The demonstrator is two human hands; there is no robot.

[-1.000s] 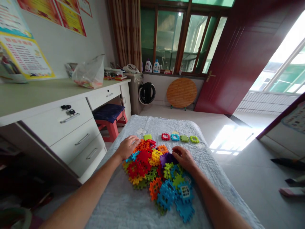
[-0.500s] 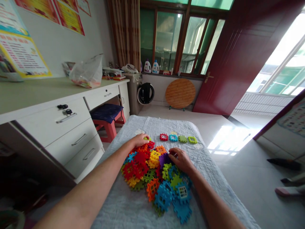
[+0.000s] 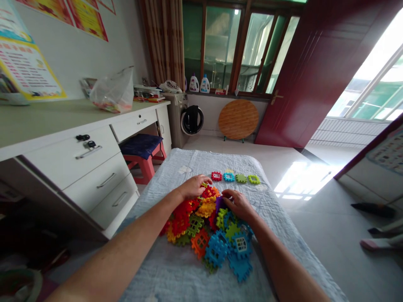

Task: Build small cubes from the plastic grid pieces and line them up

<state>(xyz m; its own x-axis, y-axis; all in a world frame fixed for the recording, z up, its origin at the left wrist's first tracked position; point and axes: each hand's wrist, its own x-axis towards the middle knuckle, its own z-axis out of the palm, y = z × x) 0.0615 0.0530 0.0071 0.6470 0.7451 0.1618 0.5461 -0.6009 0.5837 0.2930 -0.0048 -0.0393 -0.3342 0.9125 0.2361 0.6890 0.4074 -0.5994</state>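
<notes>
A heap of plastic interlocking tiles [image 3: 217, 247] in red, orange, yellow, green, blue and purple lies on the cloth-covered surface. At the heap's far left side, my left hand [image 3: 194, 187] cups the pieces with bent fingers, touching red and yellow-green ones. My right hand [image 3: 238, 204] rests against the right side, its fingers curved and apart from the thumb, beside an upright purple tile [image 3: 219, 203]. Beyond the heap runs a row: a red window tile [image 3: 216, 176], a blue window tile [image 3: 228, 177], a green tile [image 3: 241, 178] and a lime frame tile [image 3: 254, 179].
A pale blue quilted cloth [image 3: 151, 251] covers the surface under the tiles. To the left are a white desk [image 3: 94, 155] with drawers and a red stool [image 3: 145, 155]. A washing machine [image 3: 176, 117], a round wooden tabletop [image 3: 238, 119] and a dark red door [image 3: 302, 84] stand beyond.
My left hand has moved right, and the tiles at the heap's upper left have shifted right with it, bunching toward the purple tile. My right hand has stayed nearly in place.
</notes>
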